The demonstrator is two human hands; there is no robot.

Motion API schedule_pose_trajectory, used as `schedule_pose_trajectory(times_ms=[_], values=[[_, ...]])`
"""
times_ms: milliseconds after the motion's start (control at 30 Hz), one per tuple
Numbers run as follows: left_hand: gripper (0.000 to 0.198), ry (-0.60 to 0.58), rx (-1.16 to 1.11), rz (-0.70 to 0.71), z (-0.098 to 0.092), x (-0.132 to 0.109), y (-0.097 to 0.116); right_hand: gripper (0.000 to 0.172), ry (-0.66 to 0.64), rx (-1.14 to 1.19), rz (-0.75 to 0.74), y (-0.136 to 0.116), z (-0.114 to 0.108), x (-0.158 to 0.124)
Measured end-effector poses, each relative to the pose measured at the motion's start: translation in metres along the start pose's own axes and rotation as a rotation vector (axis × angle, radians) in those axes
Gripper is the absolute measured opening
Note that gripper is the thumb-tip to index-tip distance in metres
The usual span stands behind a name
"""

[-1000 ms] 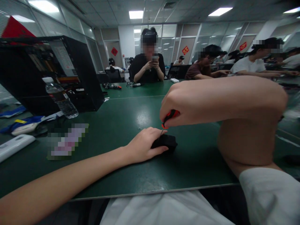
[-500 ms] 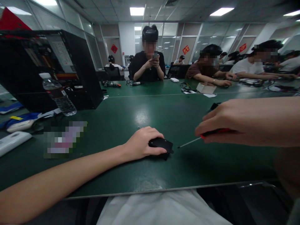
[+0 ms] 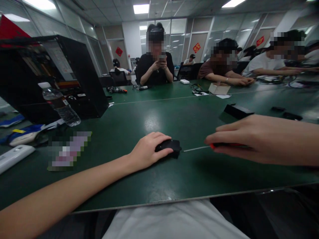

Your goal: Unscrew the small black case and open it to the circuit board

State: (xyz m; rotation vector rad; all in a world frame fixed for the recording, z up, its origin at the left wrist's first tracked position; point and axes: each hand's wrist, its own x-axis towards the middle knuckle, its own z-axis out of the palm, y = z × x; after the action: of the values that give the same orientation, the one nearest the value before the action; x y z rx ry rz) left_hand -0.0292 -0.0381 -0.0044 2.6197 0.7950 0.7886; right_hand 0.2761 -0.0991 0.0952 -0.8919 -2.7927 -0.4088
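Observation:
My left hand (image 3: 153, 149) is closed around a small black box-like part (image 3: 173, 148), pressing it down on the green table (image 3: 124, 182). The fingers cover its left end, and its exact kind does not show. To the right, my right hand (image 3: 236, 139) grips a screwdriver (image 3: 196, 149) by its red and black handle, most of which the fingers hide. Its thin metal shaft points left, and the tip is close to the right end of the black part; whether they touch I cannot tell.
A black open-sided computer case (image 3: 82, 76) and a plastic bottle (image 3: 59, 104) stand at the left. Beyond my right hand lies a black angular piece (image 3: 238, 111). A small white box (image 3: 219, 88) sits farther back. Several people sit around the table, one (image 3: 156, 63) opposite holding a phone.
The screwdriver has levelled out and its tip has come nearer the black part. My right hand has shifted slightly down in view, uncovering the black angular piece behind it. The view has turned a little.

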Motion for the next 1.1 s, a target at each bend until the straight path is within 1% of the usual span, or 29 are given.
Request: schedule_pose_trajectory(times_ms=[67,100,167,200,267,333,400,467,533,667,767,933,1100], values=[[0.035,0.018,0.032,-0.022,0.000,0.001,-0.003,0.034,-0.034,0.023,-0.119,0.009,0.008,0.018],[0.036,0.023,0.045,-0.027,0.000,0.002,-0.005,0.032,-0.003,0.009,-0.153,0.014,0.016,0.025],[0.036,0.023,0.065,-0.031,-0.002,0.003,-0.009,0.032,0.136,-0.046,-0.178,0.026,0.039,0.035],[0.037,0.022,0.072,-0.034,-0.003,0.003,-0.011,0.035,0.217,-0.061,-0.193,0.034,0.052,0.037],[0.037,0.012,0.089,-0.043,-0.007,0.004,-0.017,0.043,0.315,-0.068,-0.240,0.048,0.080,0.036],[0.037,-0.006,0.108,-0.054,-0.012,0.004,-0.023,0.047,0.352,-0.065,-0.239,0.061,0.101,0.033],[0.039,-0.022,0.119,-0.059,-0.016,0.003,-0.029,0.049,0.378,-0.077,-0.171,0.069,0.113,0.032],[0.038,-0.031,0.113,-0.056,-0.019,0.003,-0.034,0.051,0.409,-0.100,-0.080,0.072,0.115,0.033],[0.038,-0.027,0.103,-0.058,-0.020,0.004,-0.036,0.051,0.444,-0.120,-0.024,0.070,0.113,0.035],[0.037,-0.009,0.089,-0.063,-0.019,0.005,-0.035,0.048,0.530,-0.166,-0.024,0.063,0.106,0.035],[0.037,-0.021,0.092,-0.077,-0.019,0.006,-0.033,0.047,0.573,-0.185,-0.025,0.060,0.101,0.033],[0.039,-0.027,0.093,-0.099,-0.022,0.005,-0.031,0.047,0.582,-0.207,0.035,0.059,0.096,0.032],[0.039,-0.026,0.090,-0.105,-0.021,0.004,-0.029,0.048,0.560,-0.189,0.058,0.056,0.098,0.033]])
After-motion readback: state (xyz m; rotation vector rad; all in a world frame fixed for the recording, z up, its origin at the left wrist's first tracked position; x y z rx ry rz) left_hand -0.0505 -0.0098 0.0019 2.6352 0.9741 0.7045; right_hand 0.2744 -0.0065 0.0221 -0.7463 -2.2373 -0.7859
